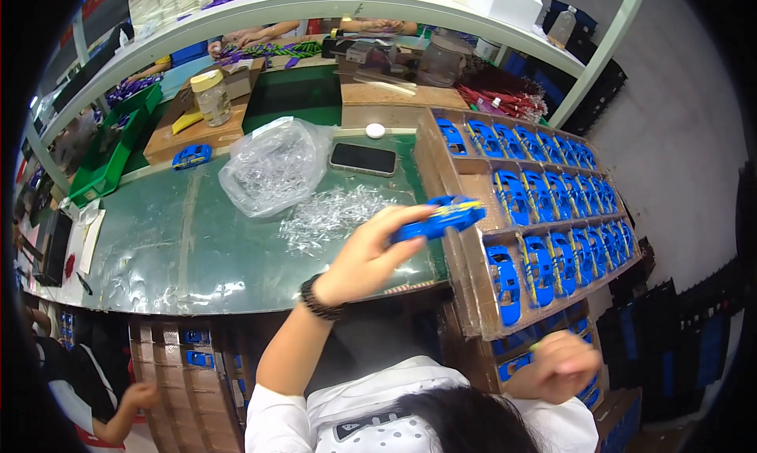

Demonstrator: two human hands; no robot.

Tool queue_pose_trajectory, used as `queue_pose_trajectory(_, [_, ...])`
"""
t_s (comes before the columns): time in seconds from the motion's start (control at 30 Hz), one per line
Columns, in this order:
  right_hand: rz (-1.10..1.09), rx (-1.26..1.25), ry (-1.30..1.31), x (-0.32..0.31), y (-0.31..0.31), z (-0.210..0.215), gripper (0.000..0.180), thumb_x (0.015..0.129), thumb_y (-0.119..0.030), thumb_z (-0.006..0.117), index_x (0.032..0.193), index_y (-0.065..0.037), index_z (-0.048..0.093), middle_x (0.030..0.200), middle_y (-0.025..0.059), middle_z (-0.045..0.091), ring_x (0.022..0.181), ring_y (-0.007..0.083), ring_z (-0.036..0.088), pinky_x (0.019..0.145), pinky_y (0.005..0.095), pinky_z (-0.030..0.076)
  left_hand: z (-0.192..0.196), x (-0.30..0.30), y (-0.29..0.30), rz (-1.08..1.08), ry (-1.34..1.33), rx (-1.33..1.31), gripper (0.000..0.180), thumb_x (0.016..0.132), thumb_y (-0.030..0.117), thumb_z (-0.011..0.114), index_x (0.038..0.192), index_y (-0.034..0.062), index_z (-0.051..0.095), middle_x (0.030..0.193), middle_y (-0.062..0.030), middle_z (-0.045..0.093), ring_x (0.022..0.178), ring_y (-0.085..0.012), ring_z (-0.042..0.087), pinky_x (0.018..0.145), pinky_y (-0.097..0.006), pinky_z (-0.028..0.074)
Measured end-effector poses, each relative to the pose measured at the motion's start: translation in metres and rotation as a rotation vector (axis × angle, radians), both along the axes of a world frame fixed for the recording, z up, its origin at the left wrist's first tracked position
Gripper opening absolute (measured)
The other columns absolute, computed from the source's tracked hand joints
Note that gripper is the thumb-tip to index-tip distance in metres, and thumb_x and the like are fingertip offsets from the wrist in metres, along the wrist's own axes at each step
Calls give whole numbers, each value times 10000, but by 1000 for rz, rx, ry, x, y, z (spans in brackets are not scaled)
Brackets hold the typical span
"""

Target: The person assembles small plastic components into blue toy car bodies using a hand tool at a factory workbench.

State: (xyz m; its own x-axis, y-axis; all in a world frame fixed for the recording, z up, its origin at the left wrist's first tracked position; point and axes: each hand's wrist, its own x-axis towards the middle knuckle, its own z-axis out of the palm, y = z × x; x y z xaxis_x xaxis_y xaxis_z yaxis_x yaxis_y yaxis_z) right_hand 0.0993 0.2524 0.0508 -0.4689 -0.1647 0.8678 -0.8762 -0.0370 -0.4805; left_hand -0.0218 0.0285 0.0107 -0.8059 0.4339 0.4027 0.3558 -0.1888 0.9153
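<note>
My left hand [364, 257] grips a blue toy car body [441, 219] with yellow markings, between thumb and fingers. The car is held just left of a brown divided tray [473, 283], whose compartments hold rows of similar blue car bodies [505, 283]. Lower right, my right hand [561, 357] is closed, its fingers curled and slightly blurred, near the tray's front edge. Whatever it holds, if anything, is hidden. Small clear plastic pieces [335, 216] lie heaped on the green table, beside a clear plastic bag [276, 165] full of similar pieces.
A dark phone [363, 160] and a white cap [375, 130] lie behind the pile. One blue car [192, 156] stands back left, near a lidded jar [210, 96]. A shelf [315, 13] spans above. Another person's hand [142, 395] shows lower left by another tray [181, 382].
</note>
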Motion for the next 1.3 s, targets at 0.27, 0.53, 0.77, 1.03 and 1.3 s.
queue_pose_trajectory(0.27, [-605,530,-80,-151,35,64,79,766,-23,504,813,17,554,714,101,553,606,181,523,549,257,408,-2,-36,123,380,521,-569,376,753,137,560,1120,101,489,1015,-145,467,926,-284,455,816,-351,371])
queue_pose_trajectory(0.53, [-584,991,-132,-300,20,-23,162,757,-121,474,808,-14,583,819,160,569,806,323,528,728,380,417,-27,-58,150,595,578,-1039,250,751,332,520,667,122,627,730,-41,574,744,-206,512,665,-351,335])
queue_pose_trajectory(0.77, [-739,1163,-34,-305,-3,-49,298,793,-241,436,691,-16,602,816,165,560,787,314,547,690,413,442,-52,-30,120,654,542,-468,152,739,202,555,801,64,576,948,-69,525,941,-227,478,832,-387,313])
queue_pose_trajectory(1.03, [-858,1059,-118,-283,-11,-4,451,627,-447,648,770,-23,591,771,149,574,829,296,520,699,373,433,-60,-22,73,671,281,-110,97,730,93,546,759,5,576,779,-108,555,713,-253,555,636,-301,441])
queue_pose_trajectory(1.3, [-288,647,-187,-171,-117,32,274,736,-264,619,766,1,554,602,98,570,512,129,519,476,264,416,-65,-4,23,126,-360,780,658,787,271,569,1264,25,188,1262,-141,304,1131,-180,355,954,-338,274])
